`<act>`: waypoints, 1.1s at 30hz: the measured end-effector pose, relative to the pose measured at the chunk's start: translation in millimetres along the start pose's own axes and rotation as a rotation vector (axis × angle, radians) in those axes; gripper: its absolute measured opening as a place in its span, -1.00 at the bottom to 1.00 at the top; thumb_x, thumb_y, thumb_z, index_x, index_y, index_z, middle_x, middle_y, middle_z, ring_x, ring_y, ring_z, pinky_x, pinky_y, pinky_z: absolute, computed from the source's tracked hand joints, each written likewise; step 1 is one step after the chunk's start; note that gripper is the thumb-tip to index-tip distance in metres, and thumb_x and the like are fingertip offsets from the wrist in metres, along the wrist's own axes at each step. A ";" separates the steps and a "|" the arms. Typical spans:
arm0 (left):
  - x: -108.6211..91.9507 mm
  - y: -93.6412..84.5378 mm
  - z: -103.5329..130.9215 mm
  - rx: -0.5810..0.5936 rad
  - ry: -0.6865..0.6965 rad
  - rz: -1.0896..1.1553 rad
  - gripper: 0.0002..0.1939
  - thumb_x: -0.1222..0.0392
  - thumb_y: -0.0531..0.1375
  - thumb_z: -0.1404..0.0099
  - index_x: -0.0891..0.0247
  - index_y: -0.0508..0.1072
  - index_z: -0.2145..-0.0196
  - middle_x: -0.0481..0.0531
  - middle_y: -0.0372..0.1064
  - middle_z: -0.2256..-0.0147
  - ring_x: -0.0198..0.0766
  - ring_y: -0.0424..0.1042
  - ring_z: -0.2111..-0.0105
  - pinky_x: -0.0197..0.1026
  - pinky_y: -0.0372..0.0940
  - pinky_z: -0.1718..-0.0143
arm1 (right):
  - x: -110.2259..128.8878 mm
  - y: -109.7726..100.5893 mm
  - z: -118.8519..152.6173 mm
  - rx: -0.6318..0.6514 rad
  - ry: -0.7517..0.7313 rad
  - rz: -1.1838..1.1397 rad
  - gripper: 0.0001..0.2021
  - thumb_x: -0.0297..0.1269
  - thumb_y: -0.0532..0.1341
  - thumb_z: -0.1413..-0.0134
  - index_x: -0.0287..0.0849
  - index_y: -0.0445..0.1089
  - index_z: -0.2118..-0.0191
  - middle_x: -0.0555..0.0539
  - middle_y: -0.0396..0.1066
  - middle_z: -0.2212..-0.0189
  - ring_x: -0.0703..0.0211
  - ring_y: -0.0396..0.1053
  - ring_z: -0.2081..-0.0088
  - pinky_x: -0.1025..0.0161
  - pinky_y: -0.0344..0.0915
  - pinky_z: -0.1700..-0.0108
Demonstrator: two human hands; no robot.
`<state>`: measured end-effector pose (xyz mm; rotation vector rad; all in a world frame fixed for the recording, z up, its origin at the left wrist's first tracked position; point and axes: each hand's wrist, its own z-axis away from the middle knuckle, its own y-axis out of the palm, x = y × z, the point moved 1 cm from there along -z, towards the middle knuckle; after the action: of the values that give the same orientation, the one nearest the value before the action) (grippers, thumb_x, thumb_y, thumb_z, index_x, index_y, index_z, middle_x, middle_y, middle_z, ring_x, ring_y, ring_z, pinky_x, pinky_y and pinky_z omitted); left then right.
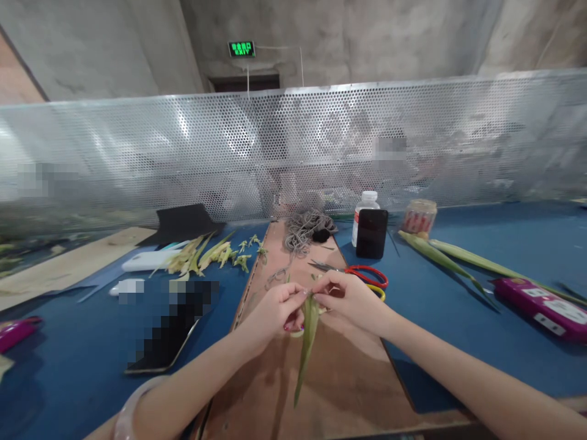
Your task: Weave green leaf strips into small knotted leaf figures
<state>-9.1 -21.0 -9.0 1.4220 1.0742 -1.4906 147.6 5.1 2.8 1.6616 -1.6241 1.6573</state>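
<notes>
Over the wooden board (339,379) my two hands meet, fingertips pinched at the upper end of a green leaf strip (308,342). The strip hangs down toward the board's near part. My left hand (282,308) is closed, thumb and forefinger on the leaf's top. From the other side, my right hand (346,300) pinches the same end. Scissors with red handles (370,275) lie just beyond my right hand, with a yellow handle (376,292) beside them. A tangle of gray cord (305,232) rests at the board's far end.
Leaf pieces (202,256) and a dark tablet-like device (169,333) lie on the left blue surface. On the right are a white bottle (369,198), a black upright object (372,233), a jar (419,217), long leaves (440,256) and a magenta packet (541,308). Perforated metal (321,140) stands behind.
</notes>
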 end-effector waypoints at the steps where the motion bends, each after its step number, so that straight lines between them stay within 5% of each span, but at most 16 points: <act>1: 0.1 0.2 0.1 -0.008 -0.006 0.002 -0.71 0.01 0.04 -0.16 0.33 0.29 0.46 -0.16 0.14 0.77 -0.50 0.01 0.77 -0.41 -0.12 0.72 | 1.3 0.0 0.2 -0.015 -0.022 0.032 -0.93 -0.44 0.14 0.09 -0.21 0.35 0.40 0.00 0.35 0.46 0.28 0.29 0.42 0.33 0.24 0.37; 7: -1.4 0.8 0.8 -0.025 -0.016 -0.048 -0.71 0.00 0.10 -0.12 0.33 0.31 0.44 -0.18 0.12 0.76 -0.49 0.01 0.76 -0.41 -0.11 0.70 | 3.0 0.6 0.2 -0.031 -0.090 0.108 -0.94 -0.48 0.16 0.11 -0.20 0.33 0.49 0.02 0.29 0.47 0.32 0.24 0.44 0.37 0.20 0.41; 21: 1.1 -1.4 -1.8 -0.007 0.093 -0.109 -0.78 0.08 0.02 -0.20 0.31 0.23 0.36 -0.17 0.17 0.74 -0.48 0.07 0.75 -0.40 -0.07 0.70 | -4.2 0.9 -2.2 0.085 0.178 -0.216 -0.82 -0.23 0.20 0.11 -0.26 0.38 0.41 -0.03 0.37 0.49 0.28 0.29 0.46 0.34 0.22 0.41; 33: -3.2 -4.0 -2.0 -0.005 0.087 -0.172 -0.80 0.08 0.06 -0.17 0.29 0.21 0.40 -0.15 0.20 0.67 -0.45 0.17 0.70 -0.40 0.02 0.67 | 12.1 -2.1 1.7 0.004 -0.031 0.238 -0.89 -0.41 0.12 0.06 -0.22 0.38 0.48 -0.01 0.37 0.51 0.30 0.27 0.47 0.37 0.19 0.43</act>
<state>-12.0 -17.8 -5.6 1.4318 1.2804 -1.5568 146.6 -1.4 13.3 1.5536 -1.8977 1.7503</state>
